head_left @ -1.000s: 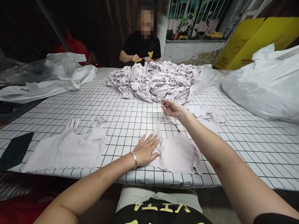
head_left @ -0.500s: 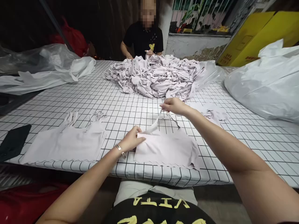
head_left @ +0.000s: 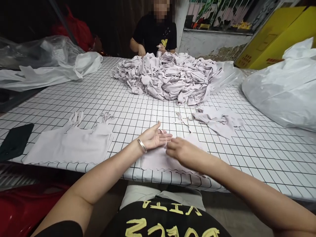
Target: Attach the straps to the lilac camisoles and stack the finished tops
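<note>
A pale pinkish camisole [head_left: 158, 161] lies flat at the table's front edge, partly hidden under both hands. My left hand [head_left: 154, 137] is above its upper left part, palm turned up and fingers stretched out. One thin strap of the camisole runs across those fingers. Just to the right, my right hand [head_left: 181, 149] has its fingers closed in a pinch at the strap; the fingertips are slightly blurred. Left of my hands is a neat stack of camisoles [head_left: 71, 141], straps pointing away from me.
A big heap of crumpled garments [head_left: 168, 79] lies at the back, a co-worker [head_left: 154, 34] behind it. Loose garment pieces [head_left: 217, 120] lie right of centre. A stuffed plastic bag [head_left: 283, 85] stands at right, a dark flat object [head_left: 16, 141] at the left edge.
My right hand has come down and toward me from the raised strap. My left hand has let go of the camisole's upper left corner and turned palm up beside it.
</note>
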`<state>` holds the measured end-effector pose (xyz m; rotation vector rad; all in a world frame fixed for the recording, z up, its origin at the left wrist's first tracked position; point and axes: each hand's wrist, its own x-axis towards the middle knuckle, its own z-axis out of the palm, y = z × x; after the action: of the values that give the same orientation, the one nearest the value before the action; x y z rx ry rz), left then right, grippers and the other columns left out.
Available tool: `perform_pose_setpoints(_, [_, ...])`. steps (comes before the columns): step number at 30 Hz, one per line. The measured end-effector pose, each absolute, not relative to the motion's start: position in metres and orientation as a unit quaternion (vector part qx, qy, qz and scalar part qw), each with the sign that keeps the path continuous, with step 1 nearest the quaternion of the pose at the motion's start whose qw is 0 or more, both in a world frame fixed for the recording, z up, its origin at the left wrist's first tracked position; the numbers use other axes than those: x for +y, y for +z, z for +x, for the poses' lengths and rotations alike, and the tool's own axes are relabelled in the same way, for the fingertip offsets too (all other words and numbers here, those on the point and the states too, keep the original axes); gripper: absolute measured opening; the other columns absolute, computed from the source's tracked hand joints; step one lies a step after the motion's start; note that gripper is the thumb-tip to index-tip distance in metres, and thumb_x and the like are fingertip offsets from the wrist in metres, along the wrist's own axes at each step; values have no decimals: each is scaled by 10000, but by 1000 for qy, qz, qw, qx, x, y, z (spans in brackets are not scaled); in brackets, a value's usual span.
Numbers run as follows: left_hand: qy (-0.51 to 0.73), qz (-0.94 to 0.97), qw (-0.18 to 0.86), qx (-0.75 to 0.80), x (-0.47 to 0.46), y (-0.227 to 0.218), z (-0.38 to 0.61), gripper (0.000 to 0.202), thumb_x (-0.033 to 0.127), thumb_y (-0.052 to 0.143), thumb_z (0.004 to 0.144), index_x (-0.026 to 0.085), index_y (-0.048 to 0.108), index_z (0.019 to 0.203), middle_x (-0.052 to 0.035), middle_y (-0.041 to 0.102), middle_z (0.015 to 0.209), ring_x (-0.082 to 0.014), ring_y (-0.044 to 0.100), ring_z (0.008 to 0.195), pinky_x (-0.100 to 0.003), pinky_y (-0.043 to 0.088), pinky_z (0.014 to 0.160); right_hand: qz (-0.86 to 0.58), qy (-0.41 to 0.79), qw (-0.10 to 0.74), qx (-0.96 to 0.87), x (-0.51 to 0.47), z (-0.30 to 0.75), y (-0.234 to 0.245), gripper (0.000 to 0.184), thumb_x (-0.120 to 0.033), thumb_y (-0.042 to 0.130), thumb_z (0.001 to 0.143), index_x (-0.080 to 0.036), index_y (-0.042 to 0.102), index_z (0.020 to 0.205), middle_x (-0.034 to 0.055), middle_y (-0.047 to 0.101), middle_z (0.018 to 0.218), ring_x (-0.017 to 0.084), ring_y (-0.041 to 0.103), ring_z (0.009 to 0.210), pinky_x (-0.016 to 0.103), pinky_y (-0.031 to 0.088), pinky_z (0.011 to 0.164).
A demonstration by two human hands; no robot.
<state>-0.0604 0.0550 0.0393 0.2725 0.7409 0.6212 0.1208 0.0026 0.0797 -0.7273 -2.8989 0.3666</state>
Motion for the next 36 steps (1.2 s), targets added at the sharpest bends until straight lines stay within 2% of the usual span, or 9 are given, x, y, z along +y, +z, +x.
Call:
perform_pose_setpoints(3, [321,111,870,356,61,23,-60,329,365,465,952,66,574,1036,-200,655,1077,-255,643,1039,-403,491,940,-263,261,80,-925,-14,126,87,53,-205,580,872,-187,618,905,69,641,872,192,537,802,339,434,741])
perform_pose_setpoints(6, [323,107,884,321,59,15,-63,278,289,429,952,82,614,968,-159,685,991,-229,656,993,-408,478,952,-437,409,198,-776,6,127,75,212,-402,592,871,-190,590,872,46,629,816,168,549,739,301,437,666])
perform_pose_setpoints(9, [320,116,889,305,56,14,-64,277,281,442,930,93,643,963,-127,697,904,-215,667,898,-425,475,944,-511,549,240,-616,37,116,50,333,-493,594,847,-169,611,772,29,607,709,144,540,664,280,426,616])
perform_pose_setpoints(12, [329,130,887,297,57,13,-65,269,276,458,913,101,651,978,-113,700,875,-200,661,808,-434,477,935,-494,661,247,-508,51,98,31,314,-448,707,763,-143,638,729,32,629,698,122,546,645,265,437,624])
perform_pose_setpoints(16, [330,132,882,310,60,8,-68,252,268,469,913,110,639,1010,-89,692,839,-180,653,721,-406,516,859,-440,735,298,-422,45,89,30,223,-313,774,717,-131,650,755,19,651,709,100,574,656,238,465,660])
perform_pose_setpoints(19, [351,106,865,343,59,5,-70,234,248,457,927,104,621,1012,-100,688,876,-183,669,755,-371,541,800,-398,789,269,-383,31,98,40,212,-285,761,746,-121,657,832,44,688,756,111,623,696,252,496,713])
perform_pose_setpoints(24, [379,83,845,369,57,6,-71,225,253,469,926,108,608,1027,-154,664,1089,-250,662,1011,-426,524,899,-389,828,180,-360,1,125,47,238,-328,741,778,-109,680,846,97,719,828,164,676,765,296,533,729])
perform_pose_setpoints(29, [383,87,839,377,57,4,-71,233,261,468,930,111,611,1037,-153,665,1097,-255,658,1038,-428,519,918,-358,844,134,-377,-11,150,53,267,-344,704,817,-92,730,902,125,715,1013,184,660,987,328,452,978])
perform_pose_setpoints(36, [392,93,830,386,58,2,-68,223,273,471,931,124,604,1032,-142,675,1048,-254,667,1017,-438,526,905,-295,853,26,-431,-11,169,70,297,-301,669,845,-112,691,1074,130,731,996,178,667,974,325,449,943])
